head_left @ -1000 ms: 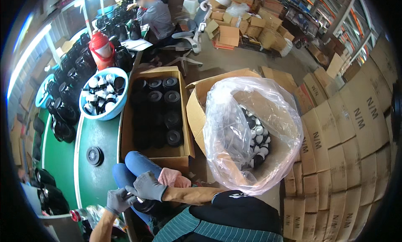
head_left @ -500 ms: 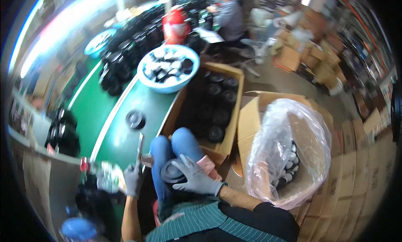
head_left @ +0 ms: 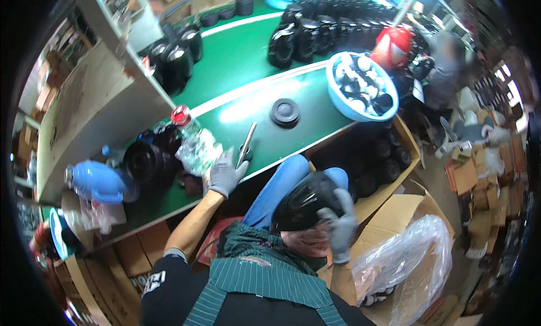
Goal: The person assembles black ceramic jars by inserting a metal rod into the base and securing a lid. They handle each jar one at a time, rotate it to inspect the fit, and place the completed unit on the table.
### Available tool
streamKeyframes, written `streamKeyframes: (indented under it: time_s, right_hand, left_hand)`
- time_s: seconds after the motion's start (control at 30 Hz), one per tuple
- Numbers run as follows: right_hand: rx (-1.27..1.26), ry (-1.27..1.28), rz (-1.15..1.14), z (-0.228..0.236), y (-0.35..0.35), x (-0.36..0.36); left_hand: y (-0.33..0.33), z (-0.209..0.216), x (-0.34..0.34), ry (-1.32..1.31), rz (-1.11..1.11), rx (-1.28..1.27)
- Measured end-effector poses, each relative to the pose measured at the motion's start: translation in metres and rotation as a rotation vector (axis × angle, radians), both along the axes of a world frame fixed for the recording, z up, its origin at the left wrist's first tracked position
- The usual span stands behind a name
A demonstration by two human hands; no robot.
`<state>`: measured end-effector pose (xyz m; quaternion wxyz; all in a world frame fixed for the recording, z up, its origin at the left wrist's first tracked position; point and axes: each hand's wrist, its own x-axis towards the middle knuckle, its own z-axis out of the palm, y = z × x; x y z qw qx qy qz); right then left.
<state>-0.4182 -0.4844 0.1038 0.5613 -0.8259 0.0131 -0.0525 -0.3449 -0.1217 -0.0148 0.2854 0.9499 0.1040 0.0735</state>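
My left hand point(head_left: 225, 175), in a grey glove, is closed round a slim silver metal tool point(head_left: 246, 144) that points up over the edge of the green workbench. On my lap lies a glossy black rounded housing point(head_left: 307, 201), tilted, with its smooth curved side up. My gloved right hand point(head_left: 340, 227) grips its right side, with the fingertips partly blurred. Beneath the housing a pink cloth point(head_left: 309, 242) covers part of my lap. A round black ribbed part point(head_left: 285, 113) rests on the bench ahead of my left hand.
A light-blue basin point(head_left: 336, 103) of black and white parts stands at the bench's right edge, near a red container point(head_left: 393, 47). Rows of black housings point(head_left: 307, 41) line the back. Right of me are cartons, one with a plastic liner point(head_left: 414, 253). A blue flask point(head_left: 98, 181) lies left.
The view has swung left, showing more of the bench. The black piece on my lap has turned from its round face to its glossy curved side. My left hand still holds the metal tool.
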Motion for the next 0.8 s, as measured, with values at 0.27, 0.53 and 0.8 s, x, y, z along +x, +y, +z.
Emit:
streamKeyframes:
  time_s: [0.27, 0.53, 0.8]
  right_hand:
    - [1.100, 0.557, 0.024, -0.057, -0.002, 0.058]
    - [1.150, 0.799, 0.267, -0.081, 0.007, 0.106]
    - [1.460, 0.729, 0.411, -0.130, -0.059, 0.104]
  left_hand:
    - [-0.052, 0.044, -0.056, -0.740, -0.605, -0.210]
    - [-0.020, 0.108, 0.003, -0.583, -0.368, -0.306]
    - [0.078, 0.101, 0.271, -0.526, 0.030, 0.259]
